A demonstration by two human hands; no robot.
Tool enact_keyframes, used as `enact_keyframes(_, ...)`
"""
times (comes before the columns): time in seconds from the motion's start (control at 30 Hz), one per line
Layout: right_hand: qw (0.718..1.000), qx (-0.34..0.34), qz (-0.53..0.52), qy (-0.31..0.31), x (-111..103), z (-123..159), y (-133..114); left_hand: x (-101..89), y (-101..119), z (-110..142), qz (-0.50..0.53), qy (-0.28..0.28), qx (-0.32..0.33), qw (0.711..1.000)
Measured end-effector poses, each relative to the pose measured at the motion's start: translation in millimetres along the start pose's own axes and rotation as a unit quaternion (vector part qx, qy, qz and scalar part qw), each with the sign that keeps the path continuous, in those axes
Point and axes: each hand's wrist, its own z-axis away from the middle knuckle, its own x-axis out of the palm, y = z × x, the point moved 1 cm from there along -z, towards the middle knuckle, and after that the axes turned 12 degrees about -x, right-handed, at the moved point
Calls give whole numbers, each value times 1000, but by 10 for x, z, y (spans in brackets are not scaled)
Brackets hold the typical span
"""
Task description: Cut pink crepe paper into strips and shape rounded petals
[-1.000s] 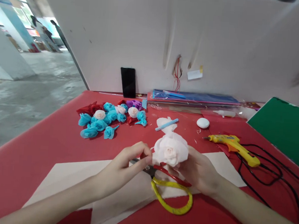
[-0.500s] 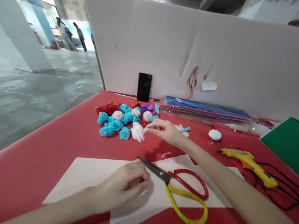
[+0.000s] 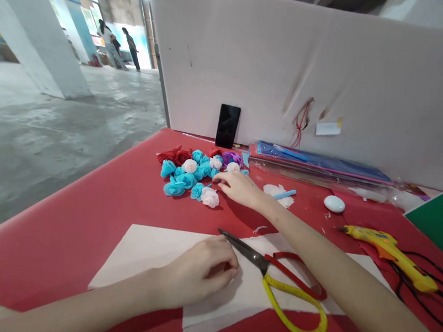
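Pale pink rose [image 3: 209, 197] lies just beside the fingertips of the right hand [image 3: 240, 188], whose thumb and fingers are slightly parted, with nothing seen between them. The left hand [image 3: 202, 271] rests half-curled on pale paper [image 3: 143, 251]; whether its hidden fingertips grip anything, I cannot tell. The rose is a soft, rounded bloom of thin, ruffled layers, set on the red table [image 3: 70, 206] against a blue flower [image 3: 197, 191]. Scissors [image 3: 255, 257] with red and yellow handles lie beside the left hand; farther right sits a yellow glue gun [image 3: 390, 251]
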Motion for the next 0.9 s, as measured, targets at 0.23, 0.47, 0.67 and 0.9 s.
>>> enact_keyframes(0.23, 995, -23, -97, -4, 85, 33, -10, -2, 9, -3, 5, -4, -9, 1000)
enact_keyframes(0.47, 981, -31, -184, -53, 97, 8, 11, -10, 26, -2, 3, -12, -18, 1000)
enact_keyframes(0.67, 986, -25, -156, -49, 126, -93, 133, -13, 35, -3, 7, -9, -19, 1000)
enact_keyframes(0.9, 996, -30, -79, 3, 100, -229, 147, -16, 30, 2, -5, -16, -12, 1000)
